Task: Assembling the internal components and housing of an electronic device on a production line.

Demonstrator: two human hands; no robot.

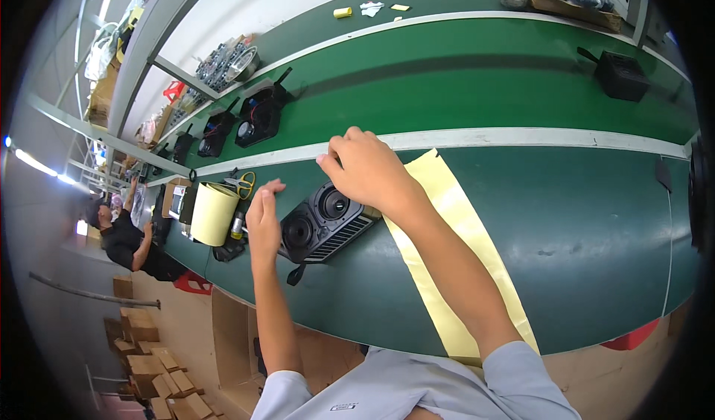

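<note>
A black speaker box (322, 223) with two round drivers and a ribbed side lies tilted on the green bench between my hands. My left hand (264, 223) is upright at its left end, fingers stretched out and nothing seen in them. Over the box's far right corner, my right hand (365, 168) is bent, its fingers curled toward the thumb; anything inside them is hidden. Under my right forearm stretches a long pale yellow sheet (447, 196), running from the bench's far edge to its near edge. A black strap tab (296, 274) sticks out by the box's near side.
Left of the box stand a yellow roll (215, 213) and yellow-handled scissors (244, 185). Beyond a white rail, the green conveyor belt (447, 70) carries black speaker housings (261, 113) and another black box (621, 76). A person (130, 237) works farther left; cartons (160, 371) lie on the floor.
</note>
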